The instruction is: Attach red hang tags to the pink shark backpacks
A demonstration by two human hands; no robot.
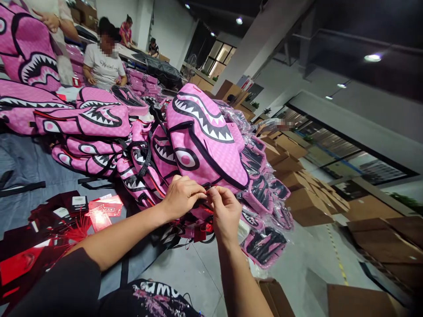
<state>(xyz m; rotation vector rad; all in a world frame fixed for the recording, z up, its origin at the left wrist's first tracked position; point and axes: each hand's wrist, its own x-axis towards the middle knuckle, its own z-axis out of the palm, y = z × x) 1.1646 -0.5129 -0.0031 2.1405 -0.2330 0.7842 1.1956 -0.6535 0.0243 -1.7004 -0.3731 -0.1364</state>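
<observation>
A pink backpack with a toothed shark mouth and an eye lies tilted on a pile of similar bags. At its lower edge my left hand and my right hand meet, fingertips pinched together close to each other. What they pinch is too small to make out. Below the fingers, a red tag hangs beside dark straps. Red and black tags with red strings lie to the left of my left forearm.
More pink shark backpacks are heaped at the left. Plastic-wrapped bags stand right of the pile. Cardboard boxes line the right side. A person in a white shirt sits behind the pile; others are farther back.
</observation>
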